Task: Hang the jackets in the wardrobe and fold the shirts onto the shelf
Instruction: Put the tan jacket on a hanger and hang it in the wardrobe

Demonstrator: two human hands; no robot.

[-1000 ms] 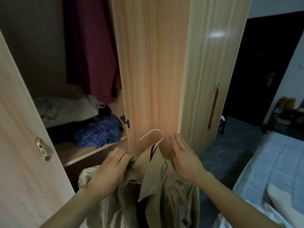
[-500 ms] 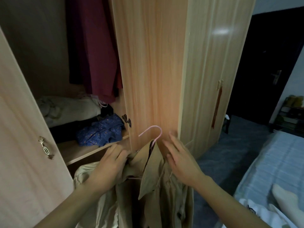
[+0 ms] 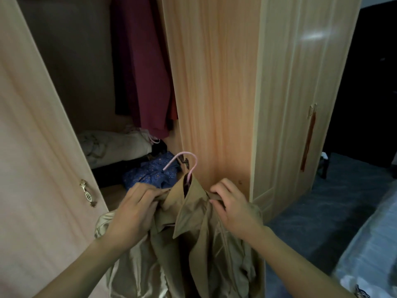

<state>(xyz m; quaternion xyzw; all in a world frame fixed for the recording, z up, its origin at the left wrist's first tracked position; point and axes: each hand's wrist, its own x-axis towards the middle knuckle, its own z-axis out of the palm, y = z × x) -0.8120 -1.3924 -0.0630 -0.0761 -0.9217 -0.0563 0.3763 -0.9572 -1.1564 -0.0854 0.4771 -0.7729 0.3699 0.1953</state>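
Head view: the left hand (image 3: 137, 209) and right hand (image 3: 232, 208) each pinch a shoulder of the tan jacket (image 3: 193, 244), which hangs lengthwise below them. The pink hanger hook (image 3: 182, 163) rises between the hands, just outside the open wardrobe (image 3: 212, 82); any rail lies above, out of view.

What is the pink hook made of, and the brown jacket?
The pink hanger hook looks like thin wire with a smooth pink coating, or maybe plastic: it is slim and evenly curved. The tan jacket looks like woven cloth with a matte outside; its pale lining shines, so it seems satiny.
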